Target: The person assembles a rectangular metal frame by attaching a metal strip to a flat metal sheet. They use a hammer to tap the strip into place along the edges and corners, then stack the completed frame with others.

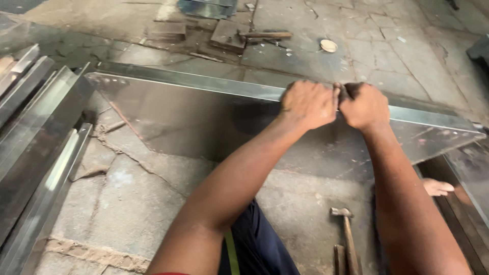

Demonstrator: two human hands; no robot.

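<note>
Both hands, left hand [307, 104] and right hand [364, 106], are clenched side by side on the far folded edge of the steel sheet [204, 127] on the floor. Bare skin on thin metal, one slip could slice fingers.

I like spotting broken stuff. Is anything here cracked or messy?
Yes. The stone floor is cracked in jagged lines, with scraps scattered at the back. A hammer lies loose on it. Both hands grip the metal sheet, which looks undamaged.
</note>
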